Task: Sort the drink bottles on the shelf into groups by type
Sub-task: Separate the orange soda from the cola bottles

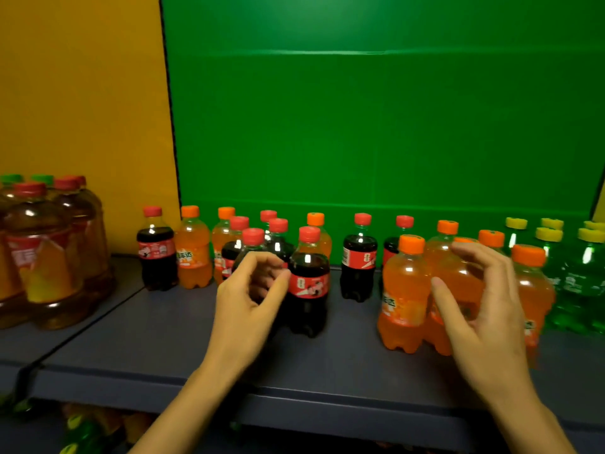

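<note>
Small drink bottles stand on a dark blue shelf [157, 332]. Several red-capped cola bottles cluster left of centre, the front one [307, 303] standing upright. My left hand [252, 299] hovers beside it with its fingers loosely curled, in front of another cola bottle [252, 237], and grips nothing. Orange soda bottles [404, 290] group at the right. My right hand [481, 309] is spread around one of them, thumb and fingers apart. Green bottles with yellow caps [586, 273] stand at the far right. More cola [358, 257] and orange bottles [193, 253] are mixed along the back row.
Large shrink-wrapped tea bottles [42, 257] fill the adjoining shelf on the left. A green back panel [376, 126] and a yellow panel [82, 109] close off the rear. More bottles [78, 430] lie on a lower shelf.
</note>
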The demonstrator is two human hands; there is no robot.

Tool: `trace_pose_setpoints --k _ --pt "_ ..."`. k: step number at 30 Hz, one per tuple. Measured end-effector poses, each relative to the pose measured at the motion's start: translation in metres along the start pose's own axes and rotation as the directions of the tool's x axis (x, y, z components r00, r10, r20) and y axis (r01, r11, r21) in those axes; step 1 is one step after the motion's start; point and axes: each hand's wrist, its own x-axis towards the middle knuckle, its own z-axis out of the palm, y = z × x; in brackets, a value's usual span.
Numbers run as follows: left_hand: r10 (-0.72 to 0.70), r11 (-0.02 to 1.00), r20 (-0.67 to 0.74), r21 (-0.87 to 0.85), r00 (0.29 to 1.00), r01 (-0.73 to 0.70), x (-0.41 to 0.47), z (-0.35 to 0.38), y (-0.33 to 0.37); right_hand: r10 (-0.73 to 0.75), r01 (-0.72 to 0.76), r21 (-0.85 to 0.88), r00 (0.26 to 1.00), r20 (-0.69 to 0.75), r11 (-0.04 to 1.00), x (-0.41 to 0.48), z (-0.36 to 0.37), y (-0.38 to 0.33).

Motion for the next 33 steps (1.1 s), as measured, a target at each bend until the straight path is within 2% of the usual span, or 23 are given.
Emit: trace_pose_setpoints --k 5,10,14,17,21,24,27,30,33 --pt "0.039 0.997 -0.054 0.061 0.998 -0.036 0.031 -0.058 -0.027 0.039 -0.053 0.124 0.993 0.108 0.991 0.021 0.049 -0.031" --pt "-0.007 0.989 -0.082 0.147 0.997 0.019 0.073 -0.092 -0.063 0.138 -0.185 0.169 0.956 0.259 0.968 0.061 0.094 -0.047" --pt "-0.073 0.965 -0.039 0.249 0.997 0.081 0.102 -0.100 -0.090 0.238 -0.286 0.076 0.895 0.377 0.955 0.095 0.123 -0.048" --pt "-0.092 0.947 -0.019 0.308 0.996 0.093 0.119 -0.100 -0.105 0.226 -0.247 -0.005 0.878 0.421 0.969 0.117 0.143 -0.050" --pt "-0.142 0.920 0.000 0.368 0.990 0.132 0.136 -0.097 -0.123 0.204 -0.198 -0.072 0.802 0.561 0.978 0.143 0.178 -0.060" --pt "-0.179 0.915 0.003 0.369 0.984 0.166 0.146 -0.093 -0.136 0.176 -0.140 -0.109 0.718 0.674 0.984 0.159 0.208 -0.070" --pt "-0.165 0.910 -0.013 0.384 0.986 0.157 0.151 -0.089 -0.145 0.175 -0.090 -0.151 0.603 0.778 0.984 0.166 0.238 -0.081" --pt "-0.110 0.913 -0.025 0.393 0.994 0.111 0.150 -0.085 -0.152 0.204 -0.039 -0.207 0.417 0.886 0.978 0.166 0.264 -0.092" --pt "-0.045 0.928 -0.051 0.369 0.998 0.060 0.147 -0.084 -0.158 0.270 0.104 -0.304 0.258 0.928 0.947 0.163 0.286 -0.100"
